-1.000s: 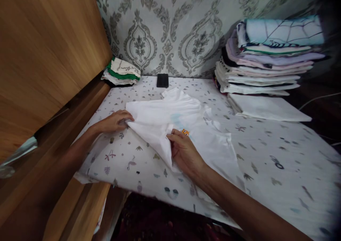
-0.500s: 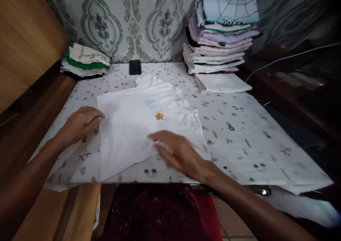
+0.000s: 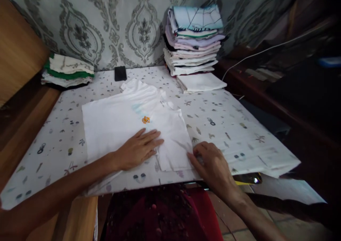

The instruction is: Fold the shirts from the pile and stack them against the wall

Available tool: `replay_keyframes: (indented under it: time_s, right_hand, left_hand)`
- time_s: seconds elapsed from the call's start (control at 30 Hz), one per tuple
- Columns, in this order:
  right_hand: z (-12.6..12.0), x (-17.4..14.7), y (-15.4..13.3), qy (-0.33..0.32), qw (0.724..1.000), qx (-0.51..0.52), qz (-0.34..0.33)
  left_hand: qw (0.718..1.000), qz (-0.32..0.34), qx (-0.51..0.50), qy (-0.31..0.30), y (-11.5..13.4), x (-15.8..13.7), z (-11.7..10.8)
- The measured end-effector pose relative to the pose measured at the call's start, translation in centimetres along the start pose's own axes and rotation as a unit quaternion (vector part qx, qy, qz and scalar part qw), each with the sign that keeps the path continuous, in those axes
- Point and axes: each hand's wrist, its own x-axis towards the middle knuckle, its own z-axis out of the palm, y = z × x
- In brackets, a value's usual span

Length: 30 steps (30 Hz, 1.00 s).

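Observation:
A white T-shirt (image 3: 112,123) lies spread on the table, its neck side toward the right and a small orange cartoon fish printed on it. My left hand (image 3: 140,148) rests flat on the shirt below the print, fingers stretched out. At the near right, my right hand (image 3: 213,162) has its fingers curled and the thumb and fingertips closed at the edge of the shirt's sleeve. Wrinkles run across the cloth near the neck and the sleeve.
The table (image 3: 213,109) wears a patterned white cloth. A tall stack of folded clothes (image 3: 194,49) stands at the back, a folded white cloth (image 3: 202,82) before it. A smaller stack (image 3: 68,72) and a black phone (image 3: 120,73) are at the back left.
My left hand has moved from the shirt's left edge onto its lower middle. The right hand has gone right to the near sleeve, which now lies smoothed out. The view has shifted right.

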Motion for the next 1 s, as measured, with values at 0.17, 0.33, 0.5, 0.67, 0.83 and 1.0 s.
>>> replay_keyframes:
  time_s: [0.17, 0.33, 0.5, 0.67, 0.83, 1.0]
  right_hand:
    - [-1.6, 0.2, 1.3, -0.015, 0.997, 0.066, 0.023]
    - [-1.6, 2.3, 1.8, 0.023, 0.998, 0.047, -0.033]
    - [0.7, 10.1, -3.3, -0.020, 0.975, 0.068, -0.209]
    - [6.3, 18.7, -10.0, -0.100, 0.938, 0.075, -0.323]
    - [8.5, 23.9, -9.3, -0.141, 0.942, -0.029, -0.304]
    - [8.1, 26.6, -4.3, -0.101, 0.967, -0.087, -0.218]
  left_hand:
    - [1.000, 0.018, 0.020, -0.007, 0.0, -0.4, 0.3]
    - [1.000, 0.005, 0.005, -0.010, -0.6, -0.3, -0.2]
    - [0.994, -0.106, 0.002, 0.023, -2.5, 1.1, -1.0]
    - [0.971, -0.231, 0.032, 0.052, -7.1, 1.2, -2.2]
    - [0.914, -0.391, 0.077, 0.068, -13.1, -3.8, -3.5]
    - [0.871, -0.475, 0.091, 0.084, -15.9, -8.4, -4.4]
